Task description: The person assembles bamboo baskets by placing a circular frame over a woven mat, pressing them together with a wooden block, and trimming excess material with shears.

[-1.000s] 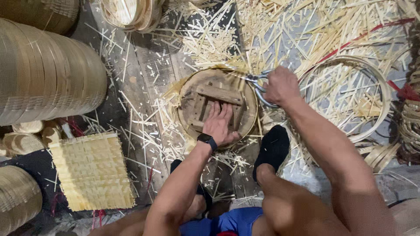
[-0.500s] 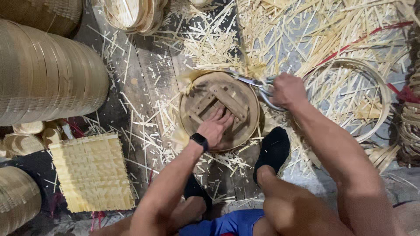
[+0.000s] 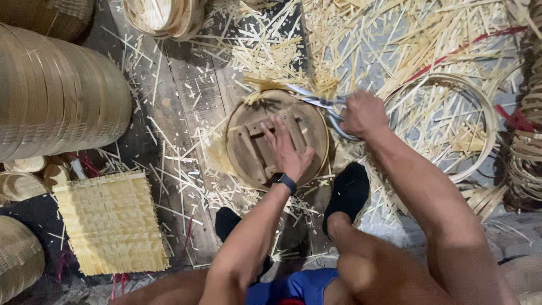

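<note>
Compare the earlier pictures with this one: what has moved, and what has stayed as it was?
The right hand with the scissors has moved around the rim of the round wooden disc, and the blades now reach the top edge. The disc looks turned a little. The left hand still presses flat on it, and the woven square mat and the hoop lie unchanged.

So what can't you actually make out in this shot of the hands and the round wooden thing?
Head view only:
- Scissors: handles are buried in the right hand, and whether the blades are open is too small to tell.
- Round wooden form: its middle is covered by the left hand.
- Large bamboo cylinder: cut off by the left edge.
- Bamboo hoop: partly under loose strips.
</note>
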